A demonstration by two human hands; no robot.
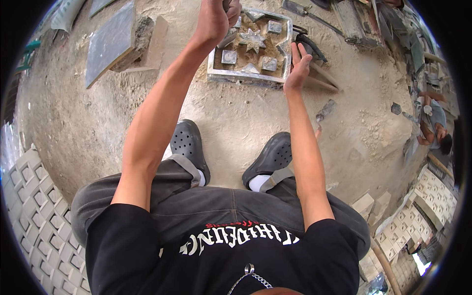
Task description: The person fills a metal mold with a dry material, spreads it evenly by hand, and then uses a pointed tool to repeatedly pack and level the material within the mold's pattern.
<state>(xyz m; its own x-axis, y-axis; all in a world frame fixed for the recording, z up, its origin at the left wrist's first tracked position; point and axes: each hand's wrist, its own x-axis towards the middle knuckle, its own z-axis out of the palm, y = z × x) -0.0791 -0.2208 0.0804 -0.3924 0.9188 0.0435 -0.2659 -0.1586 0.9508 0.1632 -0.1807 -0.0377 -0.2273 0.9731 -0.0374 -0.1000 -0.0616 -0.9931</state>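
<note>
A square metal mould (250,76) lies on the ground ahead of me, with a star-shaped block (252,41) at its middle and several square blocks around it. Sandy material partly fills the gaps between them. My left hand (216,22) is closed in a fist above the mould's left side. Something dark shows at the top of that fist, but its kind is cut off by the picture's edge. Against the mould's right wall rests my right hand (298,69), its fingers stretched out and holding nothing. Just beyond it lies a black curved object (312,46).
Grey slabs (110,44) lean at the upper left. A trowel (294,7) lies beyond the mould; another flat-bladed tool (325,110) lies right of my forearm. Patterned blocks (39,221) are stacked lower left, more (418,216) lower right. A co-worker (435,118) is at far right.
</note>
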